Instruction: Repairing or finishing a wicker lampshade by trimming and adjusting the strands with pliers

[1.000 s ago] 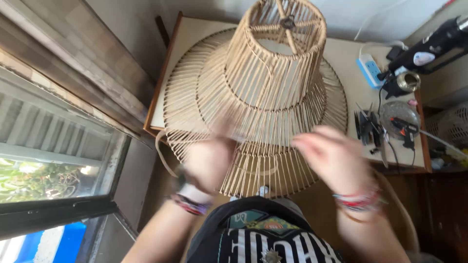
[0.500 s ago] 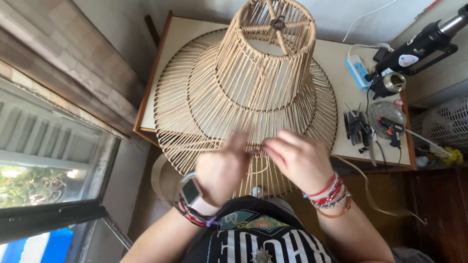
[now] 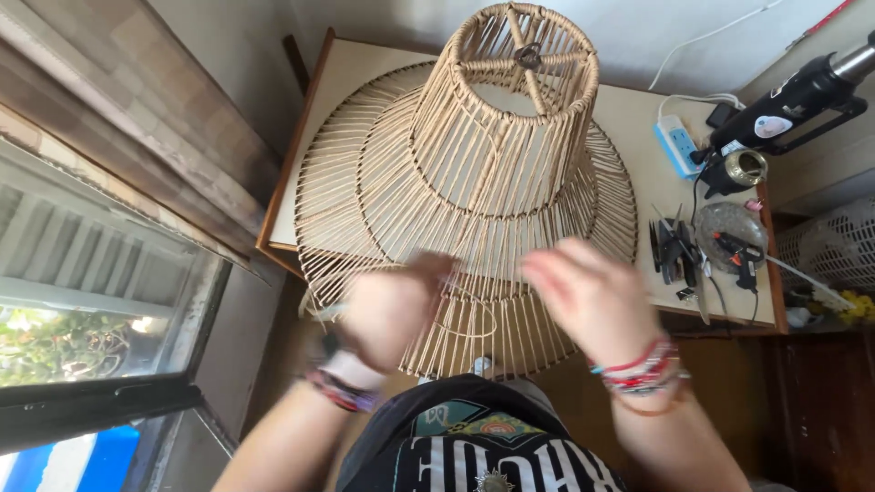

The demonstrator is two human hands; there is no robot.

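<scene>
Head view shows both blurred hands, left (image 3: 394, 305) and right (image 3: 588, 296), at the shade (image 3: 474, 182), grips unclear, perhaps pinching cord (image 3: 469, 319); steady tension would serve.

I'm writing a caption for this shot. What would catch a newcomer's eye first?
The big tiered rattan lampshade frame fills the middle of the table. Both hands, blurred, work at its near rim: the left hand and the right hand. Right of the frame lie a power strip and a glue gun.
</scene>
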